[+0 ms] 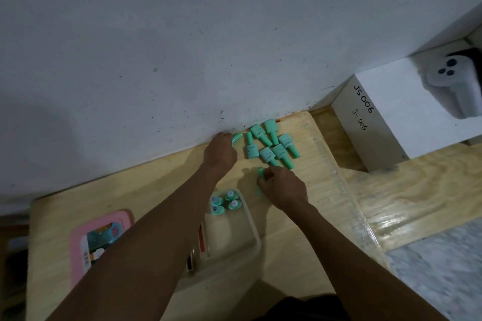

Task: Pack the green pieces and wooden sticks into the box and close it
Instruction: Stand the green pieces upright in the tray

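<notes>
Several green bottle-shaped pieces (271,144) lie in a loose pile on the wooden table by the wall. My left hand (220,151) reaches to the wall and grips one green piece (236,137) at the pile's left edge. My right hand (283,187) sits just below the pile, its fingers curled round another green piece (260,173). A clear plastic box (250,232) stands nearer to me between my forearms, with several green pieces (225,202) upright in its far end. Thin dark and red sticks (200,240) lie along the box's left side.
A pink lid or tray (78,237) with colourful contents lies at the table's left. A white box (407,112) marked JS006 stands at the right with a white device on top. The white wall bounds the table's far edge. A clear ruler (336,169) runs along the right edge.
</notes>
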